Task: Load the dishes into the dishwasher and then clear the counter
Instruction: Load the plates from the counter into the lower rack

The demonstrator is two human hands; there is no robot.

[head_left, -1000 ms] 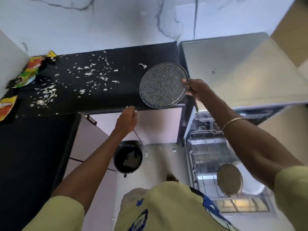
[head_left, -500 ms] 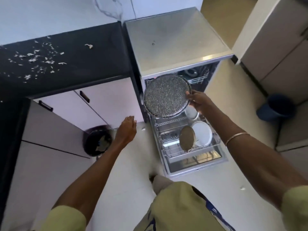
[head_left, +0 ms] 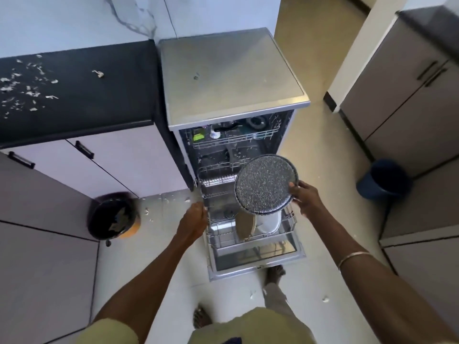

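The black surface point(head_left: 74, 95) on the left had white scraps point(head_left: 22, 88) scattered on it and a dark bin point(head_left: 113, 216) sat on the floor below. The left hand point(head_left: 195, 218) had dropped from mid-air half a second earlier to the pulled-out lower rack's point(head_left: 250, 238) left edge, grip unclear. The right hand point(head_left: 304, 197) pinched the speckled round plate point(head_left: 265, 183) by its right rim, face tilted up toward the camera, now lower over the rack of the open dishwasher point(head_left: 231, 78) and its standing plates.
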